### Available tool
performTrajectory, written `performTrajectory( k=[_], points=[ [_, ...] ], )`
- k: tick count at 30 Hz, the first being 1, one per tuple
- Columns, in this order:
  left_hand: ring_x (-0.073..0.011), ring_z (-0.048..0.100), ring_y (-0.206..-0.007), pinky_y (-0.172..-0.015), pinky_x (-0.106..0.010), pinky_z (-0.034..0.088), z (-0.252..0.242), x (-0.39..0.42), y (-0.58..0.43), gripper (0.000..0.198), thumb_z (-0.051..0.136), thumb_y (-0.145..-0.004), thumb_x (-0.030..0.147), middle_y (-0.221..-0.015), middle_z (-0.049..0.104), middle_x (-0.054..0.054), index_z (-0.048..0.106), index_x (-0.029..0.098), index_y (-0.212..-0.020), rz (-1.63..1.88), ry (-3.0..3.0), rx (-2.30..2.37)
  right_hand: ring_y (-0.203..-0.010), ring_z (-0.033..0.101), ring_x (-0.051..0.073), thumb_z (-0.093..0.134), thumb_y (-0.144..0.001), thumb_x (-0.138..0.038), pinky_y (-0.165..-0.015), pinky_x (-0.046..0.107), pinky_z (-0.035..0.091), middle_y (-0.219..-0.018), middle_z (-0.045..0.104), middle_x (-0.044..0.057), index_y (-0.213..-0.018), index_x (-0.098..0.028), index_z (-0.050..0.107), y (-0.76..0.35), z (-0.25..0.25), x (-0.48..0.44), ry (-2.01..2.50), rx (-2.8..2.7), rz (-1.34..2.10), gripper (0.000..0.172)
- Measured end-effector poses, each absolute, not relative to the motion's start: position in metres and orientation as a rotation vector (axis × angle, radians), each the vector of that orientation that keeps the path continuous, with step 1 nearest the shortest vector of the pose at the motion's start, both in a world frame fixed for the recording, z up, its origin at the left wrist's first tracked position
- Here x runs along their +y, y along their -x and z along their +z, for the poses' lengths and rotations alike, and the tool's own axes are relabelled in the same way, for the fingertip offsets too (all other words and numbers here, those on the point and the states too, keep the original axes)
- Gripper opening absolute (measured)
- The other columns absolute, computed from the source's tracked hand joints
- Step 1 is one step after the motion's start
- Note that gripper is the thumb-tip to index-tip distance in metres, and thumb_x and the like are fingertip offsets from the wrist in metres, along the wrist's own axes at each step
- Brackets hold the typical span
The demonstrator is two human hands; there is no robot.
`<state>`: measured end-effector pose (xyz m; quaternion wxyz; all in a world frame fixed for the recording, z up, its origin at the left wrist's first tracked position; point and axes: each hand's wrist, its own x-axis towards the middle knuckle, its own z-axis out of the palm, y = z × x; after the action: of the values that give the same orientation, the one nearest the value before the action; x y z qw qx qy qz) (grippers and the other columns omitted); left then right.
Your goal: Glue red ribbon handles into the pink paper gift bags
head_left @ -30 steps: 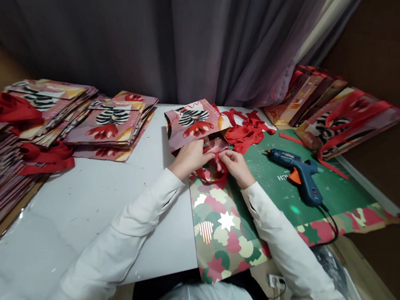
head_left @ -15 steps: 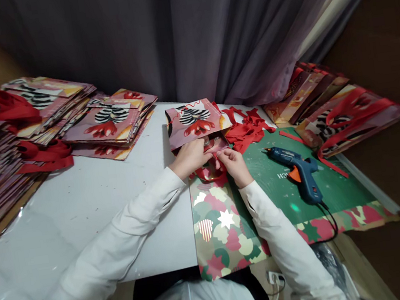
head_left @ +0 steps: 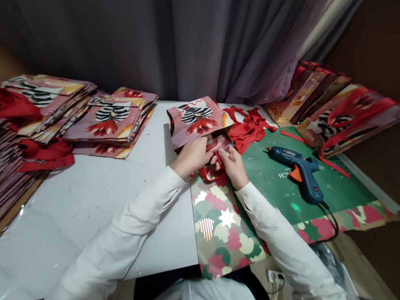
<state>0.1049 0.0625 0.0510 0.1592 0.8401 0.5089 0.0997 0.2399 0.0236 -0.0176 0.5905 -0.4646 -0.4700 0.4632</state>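
A pink printed paper bag [head_left: 200,123] with a black-and-white striped bow and red petals lies in front of me, its near edge lifted open. My left hand [head_left: 194,156] is closed on that near edge, with its fingertips partly hidden. Close beside it, my right hand [head_left: 234,166] pinches at the bag's opening, thumb and finger on a red ribbon [head_left: 212,173] that loops below both hands. A thin red cord lies across the bag's printed face. Just inside the opening shows a dark red piece with a shiny round spot.
A blue glue gun [head_left: 299,170] lies on a green board [head_left: 266,200] to the right. Red ribbons [head_left: 250,125] are heaped behind it. Finished-looking bags [head_left: 351,116] stand far right. Stacks of flat bags [head_left: 108,120] cover the left side, near more red ribbon [head_left: 46,152].
My right hand has shifted slightly left and its fingers have curled at the ribbon. The bag has moved a little to the right in view. My left hand keeps its hold.
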Motion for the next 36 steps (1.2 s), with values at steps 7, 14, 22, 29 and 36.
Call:
performTrajectory(
  k=[7, 14, 22, 29, 36],
  points=[
    [-0.0246, 0.069, -0.093, -0.074, -0.029, 0.048, 0.042, 0.060, -0.108, 0.023, 0.051, -0.094, 0.029, -0.103, 0.072, -0.012, 0.063, 0.014, -0.107, 0.208, -2.489, 1.434, -0.039, 0.049, 0.007, 0.064, -0.081, -0.045, -0.043, 0.018, 0.036, -0.053, 0.066, -0.004, -0.078, -0.022, 0.046, -0.240, -0.018, 0.025, 1.118, -0.962, 1.078, 0.030],
    [-0.0364, 0.068, -0.097, -0.076, -0.040, 0.049, 0.057, 0.028, -0.101, 0.029, 0.048, -0.094, 0.022, -0.101, 0.070, -0.025, 0.066, 0.002, -0.104, 0.035, -2.602, 1.635, -0.035, 0.046, 0.007, 0.060, -0.084, -0.028, -0.040, 0.018, 0.033, -0.044, 0.061, -0.006, -0.073, -0.024, 0.040, -0.248, -0.016, 0.030, 1.236, -0.763, 1.051, 0.024],
    [-0.0297, 0.067, -0.097, -0.079, -0.038, 0.049, 0.070, 0.032, -0.081, 0.027, 0.042, -0.090, 0.005, -0.100, 0.068, -0.017, 0.062, 0.008, -0.108, 0.062, -2.808, 1.520, -0.036, 0.046, 0.007, 0.064, -0.083, -0.035, -0.040, 0.018, 0.035, -0.048, 0.064, -0.003, -0.069, -0.023, 0.041, -0.253, -0.014, 0.029, 1.212, -0.766, 1.081, 0.029],
    [-0.0257, 0.055, -0.120, -0.095, -0.039, 0.048, 0.025, 0.033, -0.036, 0.031, 0.044, -0.093, 0.013, -0.120, 0.063, -0.013, 0.061, 0.017, -0.118, 0.530, -2.995, 0.861, -0.035, 0.046, 0.006, 0.068, -0.079, -0.044, -0.039, 0.018, 0.036, -0.051, 0.066, -0.002, -0.072, -0.022, 0.045, -0.254, -0.014, 0.027, 1.159, -0.855, 1.123, 0.033],
    [-0.0289, 0.038, -0.139, -0.110, -0.046, 0.041, 0.008, 0.025, -0.020, 0.038, 0.046, -0.091, 0.016, -0.140, 0.051, -0.016, 0.059, 0.017, -0.127, 0.574, -3.028, 0.753, -0.039, 0.053, 0.010, 0.068, -0.072, -0.059, -0.043, 0.021, 0.045, -0.054, 0.067, 0.000, -0.078, -0.022, 0.047, -0.249, -0.026, 0.027, 1.226, -0.958, 1.173, 0.043]
  ],
)
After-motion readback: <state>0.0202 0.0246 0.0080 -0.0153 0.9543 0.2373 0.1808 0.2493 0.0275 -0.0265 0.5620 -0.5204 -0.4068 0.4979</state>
